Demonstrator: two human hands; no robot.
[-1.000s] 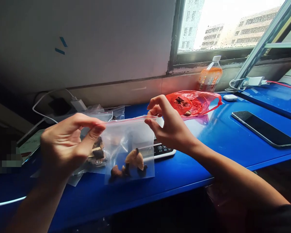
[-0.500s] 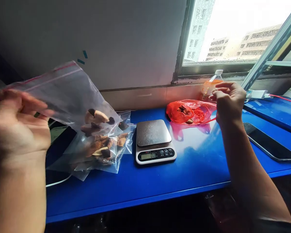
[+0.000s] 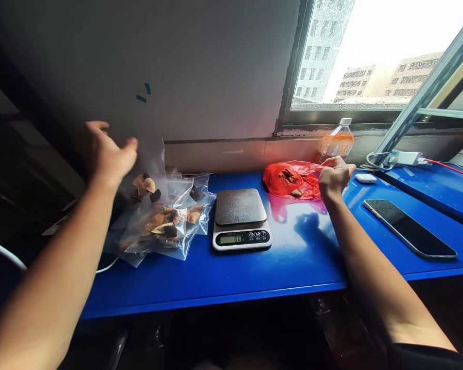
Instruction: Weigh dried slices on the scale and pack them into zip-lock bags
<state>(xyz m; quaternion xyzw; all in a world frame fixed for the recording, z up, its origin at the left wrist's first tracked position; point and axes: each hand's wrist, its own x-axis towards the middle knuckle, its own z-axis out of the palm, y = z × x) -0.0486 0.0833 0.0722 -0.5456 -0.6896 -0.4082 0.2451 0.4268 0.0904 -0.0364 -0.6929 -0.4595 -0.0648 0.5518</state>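
Observation:
My left hand (image 3: 110, 156) is raised at the back left, thumb and fingers apart. Beside it, a clear zip bag (image 3: 154, 167) with dried brown and pale slices stands over a pile of similar clear bags (image 3: 165, 231), its far side partly hidden by the hand. At the right, my right hand (image 3: 335, 179) has its fingers pinched at the right end of a red plastic bag (image 3: 275, 180), whose opening shows more dark dried pieces. Between the hands sits a kitchen scale (image 3: 241, 218) with a bare steel plate and a lit display that seems to read zero.
A blue table (image 3: 231, 277) runs under everything. At the right lie a phone (image 3: 411, 228) and a white earbud case (image 3: 366, 178). An orange drink bottle (image 3: 336, 141) stands by the window, near a charger (image 3: 407, 158) with cables and a slanted metal post (image 3: 420, 87).
My left hand has moved away and opened, and the zip bag it held now stands on the pile. My right hand has come down and left to the red bag's edge.

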